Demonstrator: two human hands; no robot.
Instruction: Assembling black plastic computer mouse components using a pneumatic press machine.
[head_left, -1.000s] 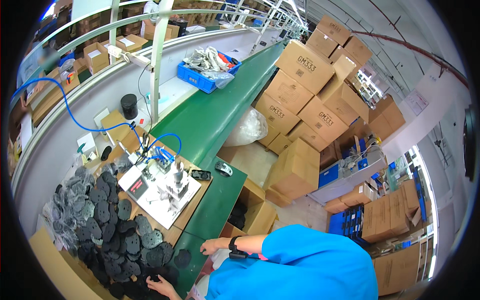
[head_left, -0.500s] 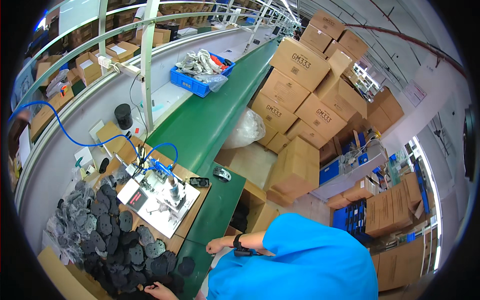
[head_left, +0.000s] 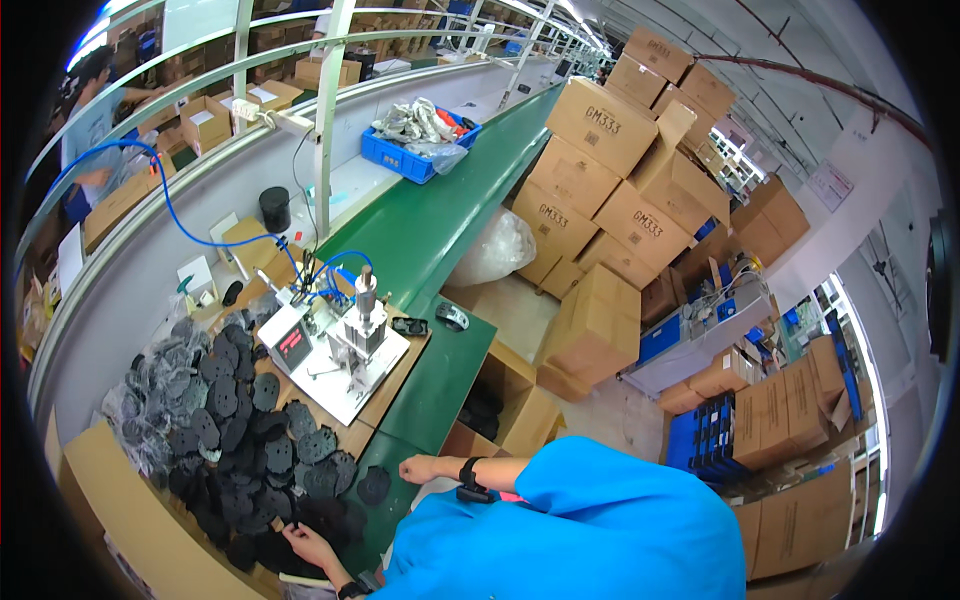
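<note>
Beside the near end of a heap of black plastic plates [head_left: 245,430], my left hand [head_left: 312,547] has its fingers bent together at the edge of one dark plate. Its fingertips are partly lost against the black pieces. My right hand [head_left: 418,468] is curled closed near the edge of the green table [head_left: 400,420], and I see nothing in it. A single black plate [head_left: 374,485] lies apart from the heap, between my hands. Past the heap stands a small white bench press [head_left: 355,345] with a display box [head_left: 288,343] and blue air hoses.
A blue crate [head_left: 410,160] of bagged items stands along the green conveyor [head_left: 440,220]. Cartons [head_left: 600,130] are stacked at right. A computer mouse [head_left: 452,316] lies beyond the press. An open carton [head_left: 525,415] borders the table; a cardboard flap [head_left: 130,500] edges the heap. Another person [head_left: 90,130] stands beyond the rail.
The view has shifted, so the bench scene sits further right. My left hand has moved further into view at the heap. Another person has appeared at the far left. My right hand stays curled.
</note>
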